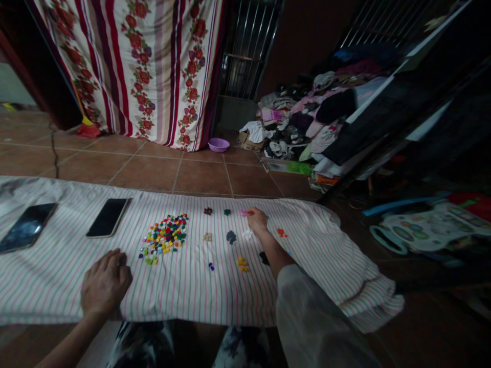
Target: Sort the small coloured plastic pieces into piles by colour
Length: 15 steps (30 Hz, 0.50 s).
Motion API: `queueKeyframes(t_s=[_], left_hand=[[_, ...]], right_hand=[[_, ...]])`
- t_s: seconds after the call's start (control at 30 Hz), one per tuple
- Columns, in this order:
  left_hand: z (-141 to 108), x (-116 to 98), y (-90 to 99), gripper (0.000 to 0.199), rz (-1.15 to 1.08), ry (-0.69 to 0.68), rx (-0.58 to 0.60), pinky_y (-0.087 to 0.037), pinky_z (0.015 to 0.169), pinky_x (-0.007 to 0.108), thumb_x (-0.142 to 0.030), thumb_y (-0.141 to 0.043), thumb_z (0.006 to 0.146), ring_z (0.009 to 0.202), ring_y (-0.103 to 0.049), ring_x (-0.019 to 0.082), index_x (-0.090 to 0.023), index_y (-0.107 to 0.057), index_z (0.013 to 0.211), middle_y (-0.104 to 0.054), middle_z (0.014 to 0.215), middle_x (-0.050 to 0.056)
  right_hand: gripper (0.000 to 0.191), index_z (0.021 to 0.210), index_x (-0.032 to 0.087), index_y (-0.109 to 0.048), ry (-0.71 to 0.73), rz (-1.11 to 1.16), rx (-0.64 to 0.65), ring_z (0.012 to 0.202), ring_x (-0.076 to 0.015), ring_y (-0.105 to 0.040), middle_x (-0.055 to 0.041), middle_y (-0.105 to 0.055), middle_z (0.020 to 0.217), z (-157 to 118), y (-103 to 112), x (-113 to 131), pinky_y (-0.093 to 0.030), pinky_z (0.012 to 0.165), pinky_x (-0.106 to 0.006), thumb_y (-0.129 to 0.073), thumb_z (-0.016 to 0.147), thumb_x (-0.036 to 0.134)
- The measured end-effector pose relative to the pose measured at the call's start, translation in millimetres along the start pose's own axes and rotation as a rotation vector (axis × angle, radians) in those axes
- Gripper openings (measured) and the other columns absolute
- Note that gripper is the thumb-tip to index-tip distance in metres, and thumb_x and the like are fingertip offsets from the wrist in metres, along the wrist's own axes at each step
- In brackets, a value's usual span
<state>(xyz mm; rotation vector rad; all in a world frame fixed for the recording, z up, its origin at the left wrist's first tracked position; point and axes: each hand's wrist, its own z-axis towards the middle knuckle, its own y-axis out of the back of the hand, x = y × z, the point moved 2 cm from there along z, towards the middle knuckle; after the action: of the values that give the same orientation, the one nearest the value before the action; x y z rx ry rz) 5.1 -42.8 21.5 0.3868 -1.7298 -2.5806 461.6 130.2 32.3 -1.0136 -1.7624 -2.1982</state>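
My right hand (258, 220) reaches over the striped cloth, its fingertips together at a small group of pink pieces (244, 213); whether a piece is pinched is too small to tell. Resting on the cloth near the front left is my left hand (105, 282), fingers loosely curled down. Between the hands lies a mixed pile of colored pieces (166, 232). Small single-color groups stand around: brown (207, 210), green (227, 211), beige (207, 236), gray (231, 236), white (247, 234), yellow (242, 264), blue (211, 266), orange (282, 233) and black (264, 258), partly behind my right wrist.
Two phones, one dark (27, 227) and one paler-edged (108, 217), lie on the striped cloth (172, 296) at left. Beyond are a purple bowl (218, 145), a flowered curtain (153, 71), a red dustpan (89, 130) and a heap of clothes (303, 117).
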Motion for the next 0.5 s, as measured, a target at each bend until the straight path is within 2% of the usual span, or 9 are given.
queueKeyframes(t_s=[0.27, 0.5], left_hand=[[1.2, -0.2, 0.1, 0.034, -0.020, 0.018, -0.004, -0.046, 0.094, 0.046, -0.027, -0.041, 0.084, 0.114, -0.059, 0.030, -0.016, -0.064, 0.106, -0.065, 0.126, 0.014], [3.1, -2.0, 0.9, 0.030, -0.044, 0.013, -0.042, -0.045, 0.097, 0.043, -0.020, -0.044, 0.082, 0.115, -0.059, 0.029, -0.015, -0.065, 0.103, -0.067, 0.122, 0.015]], right_hand=[[0.026, 0.091, 0.020, -0.071, -0.017, 0.106, -0.014, 0.087, -0.0165, -0.069, -0.0031, -0.074, 0.085, -2.6, 1.1, 0.9, -0.050, 0.082, -0.025, -0.057, 0.073, 0.006], [0.025, 0.092, 0.019, -0.072, -0.030, -0.023, 0.028, 0.085, -0.0194, -0.069, -0.0058, -0.074, 0.086, 0.7, 8.4, 7.9, -0.049, 0.077, -0.026, -0.060, 0.072, 0.010]])
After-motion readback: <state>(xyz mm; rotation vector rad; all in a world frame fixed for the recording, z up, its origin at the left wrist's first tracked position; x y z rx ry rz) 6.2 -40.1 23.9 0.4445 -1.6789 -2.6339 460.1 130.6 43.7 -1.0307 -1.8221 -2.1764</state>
